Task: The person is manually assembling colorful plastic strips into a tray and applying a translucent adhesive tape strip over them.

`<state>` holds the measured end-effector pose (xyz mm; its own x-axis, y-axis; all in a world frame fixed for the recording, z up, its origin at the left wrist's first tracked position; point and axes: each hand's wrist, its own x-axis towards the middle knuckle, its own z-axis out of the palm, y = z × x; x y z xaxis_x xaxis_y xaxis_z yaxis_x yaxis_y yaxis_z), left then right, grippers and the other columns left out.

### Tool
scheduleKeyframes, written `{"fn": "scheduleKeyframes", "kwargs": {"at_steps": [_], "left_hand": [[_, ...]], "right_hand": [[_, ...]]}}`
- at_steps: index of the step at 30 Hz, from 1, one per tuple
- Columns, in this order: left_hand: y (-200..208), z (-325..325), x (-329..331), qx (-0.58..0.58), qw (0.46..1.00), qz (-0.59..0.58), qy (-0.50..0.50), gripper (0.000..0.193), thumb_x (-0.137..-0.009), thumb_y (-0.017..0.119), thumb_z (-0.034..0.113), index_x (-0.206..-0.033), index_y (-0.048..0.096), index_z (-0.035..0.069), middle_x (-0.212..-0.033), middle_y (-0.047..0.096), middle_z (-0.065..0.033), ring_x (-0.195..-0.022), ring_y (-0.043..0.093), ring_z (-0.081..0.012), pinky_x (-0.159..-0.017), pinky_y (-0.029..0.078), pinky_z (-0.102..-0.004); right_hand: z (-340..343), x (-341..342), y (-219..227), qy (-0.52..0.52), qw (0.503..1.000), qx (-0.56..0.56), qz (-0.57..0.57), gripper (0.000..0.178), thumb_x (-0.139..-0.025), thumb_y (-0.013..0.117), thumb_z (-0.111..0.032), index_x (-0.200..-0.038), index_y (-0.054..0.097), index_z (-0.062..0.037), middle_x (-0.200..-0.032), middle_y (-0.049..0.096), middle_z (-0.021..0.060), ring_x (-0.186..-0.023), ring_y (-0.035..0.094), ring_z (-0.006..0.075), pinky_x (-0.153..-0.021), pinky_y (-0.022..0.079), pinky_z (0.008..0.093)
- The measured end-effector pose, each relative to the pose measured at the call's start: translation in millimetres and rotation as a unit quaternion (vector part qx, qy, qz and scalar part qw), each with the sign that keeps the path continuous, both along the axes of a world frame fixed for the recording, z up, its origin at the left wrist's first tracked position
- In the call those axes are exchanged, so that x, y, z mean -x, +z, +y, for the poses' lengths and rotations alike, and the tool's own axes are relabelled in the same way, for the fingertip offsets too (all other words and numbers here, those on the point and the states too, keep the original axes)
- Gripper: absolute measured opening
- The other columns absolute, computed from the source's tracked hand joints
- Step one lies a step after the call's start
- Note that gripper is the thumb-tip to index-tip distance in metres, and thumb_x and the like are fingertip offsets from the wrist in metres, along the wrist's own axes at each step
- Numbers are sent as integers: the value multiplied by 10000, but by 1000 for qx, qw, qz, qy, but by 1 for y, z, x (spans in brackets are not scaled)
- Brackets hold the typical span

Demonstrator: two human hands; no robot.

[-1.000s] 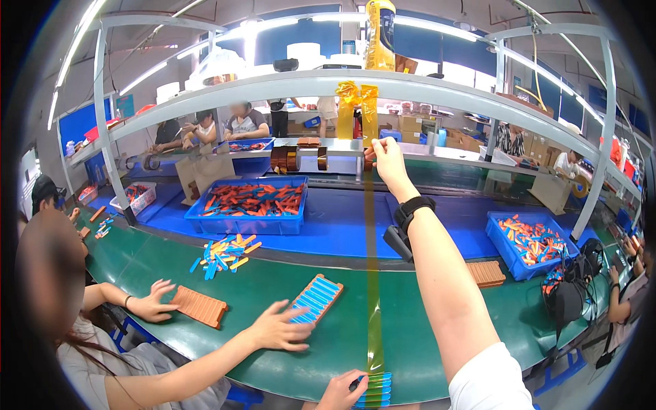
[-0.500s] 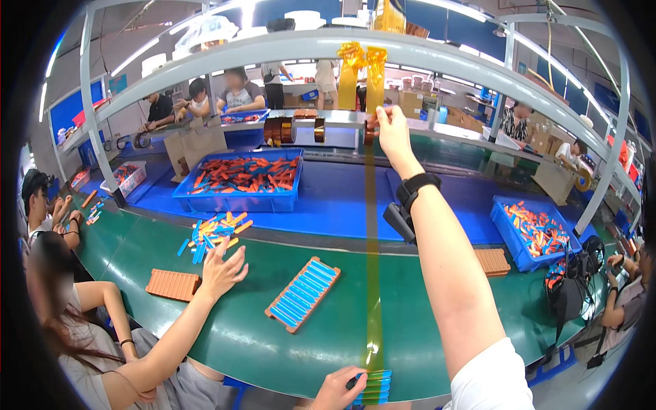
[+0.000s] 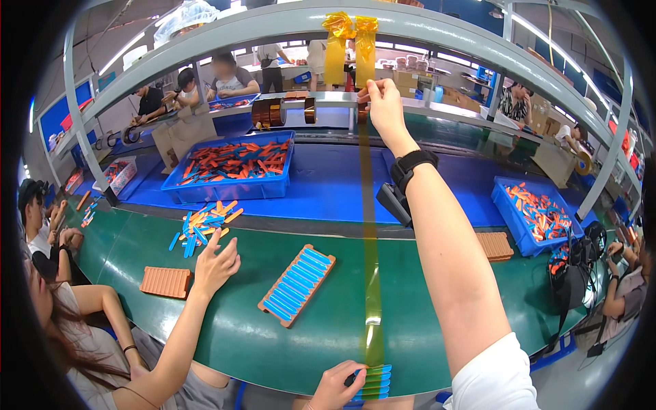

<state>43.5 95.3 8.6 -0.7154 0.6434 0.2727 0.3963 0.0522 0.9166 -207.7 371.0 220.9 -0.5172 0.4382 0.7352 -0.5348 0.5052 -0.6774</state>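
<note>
My right arm (image 3: 454,273) reaches far forward. At its end my right hand (image 3: 386,113) pinches at a roll of amber tape (image 3: 362,113) on the rail. From there a long see-through amber strip (image 3: 370,273) runs down toward me across the bench. Low in the picture my left hand (image 3: 336,384) grips the edge of a row of blue flat sticks (image 3: 378,383), with the tape strip lying over them. Something small and black shows between its fingers; I cannot make it out. A brown grooved tray (image 3: 263,304) filled with blue sticks lies left of the strip.
A co-worker's hand (image 3: 217,263) hovers beside a loose pile of blue and orange sticks (image 3: 201,225). An orange-brown tray (image 3: 165,281) lies near it. Blue bins of sticks stand at left (image 3: 229,188) and right (image 3: 523,232). Cables and a black bag (image 3: 570,287) hang at the right edge.
The whole view has shifted slightly, so the bench stands a little higher. The co-worker's hand stays near the pile, its fingers slightly changed. Both my hands keep their hold.
</note>
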Motion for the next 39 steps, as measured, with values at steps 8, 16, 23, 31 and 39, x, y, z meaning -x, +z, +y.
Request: {"fn": "scheduleKeyframes", "kwargs": {"at_steps": [8,16,23,31,39], "left_hand": [[0,-1,0,-6,1000,13,14,78,-767,518,43,-818,534,-13,-684,506,-144,-588,510,-274,-532,399,-302],[1,-1,0,-3,1000,2,9,82,-768,516,44,-820,533,-16,-683,506,-146,-589,509,-274,-541,403,-303],[0,-1,0,-1,1000,16,14,83,-769,520,50,-817,536,-16,-701,523,-148,-606,521,-274,-554,412,-300],[2,-1,-1,9,1000,6,14,84,-772,519,53,-819,535,-15,-711,525,-152,-617,523,-283,-562,414,-303],[2,-2,-1,3,1000,-2,11,88,-773,514,48,-832,535,-15,-704,520,-149,-609,518,-277,-557,411,-300]], "right_hand": [[-4,0,-1,-2,1000,7,24,165,-857,438,-146,-827,437,16,-664,574,91,-588,569,157,-557,433,269],[-4,2,-3,3,999,24,22,163,-854,446,-152,-827,435,8,-648,558,82,-576,568,150,-548,435,266],[-2,2,-3,4,1000,3,-2,156,-874,422,-174,-840,419,-22,-718,540,59,-642,569,126,-532,430,221],[-4,3,-3,5,999,22,26,165,-854,447,-149,-839,427,14,-650,554,98,-553,568,164,-525,442,276],[-3,2,-3,16,1000,23,12,156,-866,429,-159,-847,417,-5,-678,538,76,-590,564,145,-516,439,253]]}}
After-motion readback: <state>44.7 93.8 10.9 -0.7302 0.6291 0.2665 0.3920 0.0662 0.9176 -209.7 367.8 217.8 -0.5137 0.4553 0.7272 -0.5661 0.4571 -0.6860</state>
